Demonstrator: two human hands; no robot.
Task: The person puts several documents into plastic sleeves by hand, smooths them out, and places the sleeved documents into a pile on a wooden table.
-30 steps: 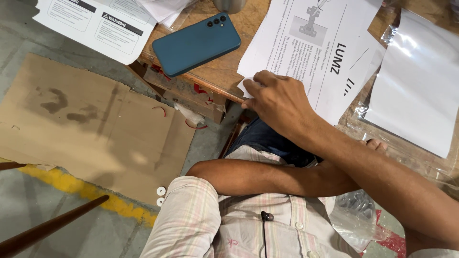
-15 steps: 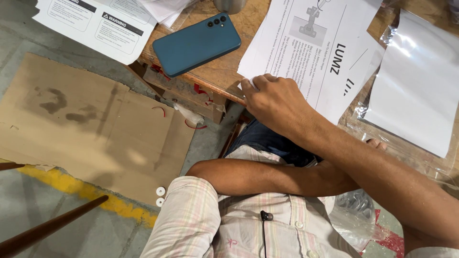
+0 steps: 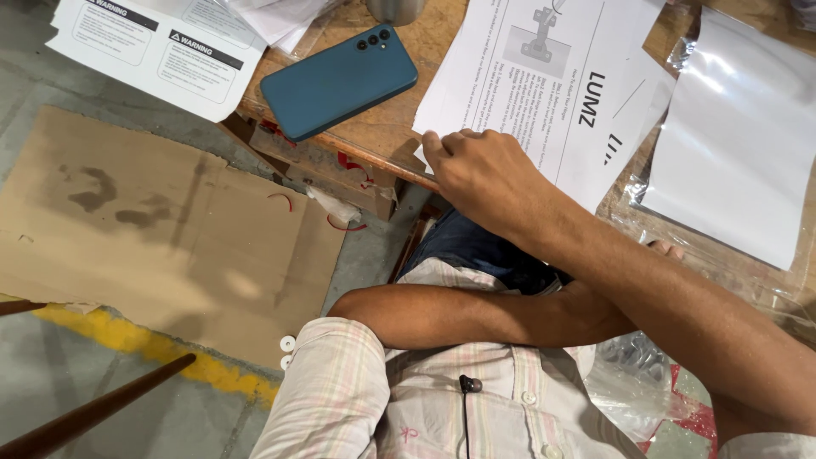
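Right hand [image 3: 489, 174] is laid knuckles-up on the near edge of the worn wooden table [image 3: 387, 136], forearm running back toward the lower right. Fingers [image 3: 442, 144] are curled down onto the near-left corner of the white printed instruction sheet [image 3: 552, 81]; grip is closed on that corner, though whether the paper is pinched or only pressed cannot be told. Left forearm is folded across the lap beneath the right arm; the left hand is hidden under it, so its grip cannot be told.

Sheet lies flat at the table's near edge, black text and a small diagram on it, its lower corner overhanging the edge. More white sheets seen beneath it.

A teal-blue rectangular phone [image 3: 340, 78] lies face-down just left of the sheet, near the table's near-left corner, apart from the hand. A clear plastic bag with a white sheet inside [image 3: 735, 140] is seen to the right. A flattened brown cardboard piece [image 3: 161, 229] lies on the floor to the left.
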